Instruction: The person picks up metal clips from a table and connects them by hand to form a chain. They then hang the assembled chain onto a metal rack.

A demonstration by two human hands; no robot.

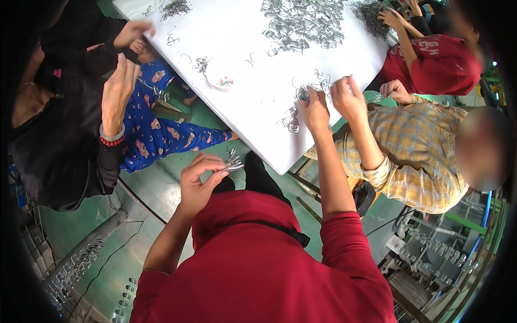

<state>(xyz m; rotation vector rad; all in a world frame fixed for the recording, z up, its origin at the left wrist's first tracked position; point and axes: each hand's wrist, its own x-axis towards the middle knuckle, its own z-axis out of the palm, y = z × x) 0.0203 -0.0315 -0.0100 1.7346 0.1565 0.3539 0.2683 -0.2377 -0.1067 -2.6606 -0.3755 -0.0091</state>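
In front of my waist, my left hand (202,180) pinches a small stack of shiny metal buckles (233,164) between thumb and fingers. Thin wire parts stick up from the stack. My right hand (316,112) reaches over the near right part of the white table (253,116). Its fingertips come together at a small pile of dark wire pieces (302,94); whether a piece is between them is hidden. A few metal buckles (293,121) lie on the table just left of that hand.
A large heap of metal buckles (304,24) covers the table's far middle, with a dark wire heap (371,19) beside it. A white round lid or dish (219,82) sits near the left edge. Co-workers sit close at left and right; a person's hand (350,99) is beside my right hand.
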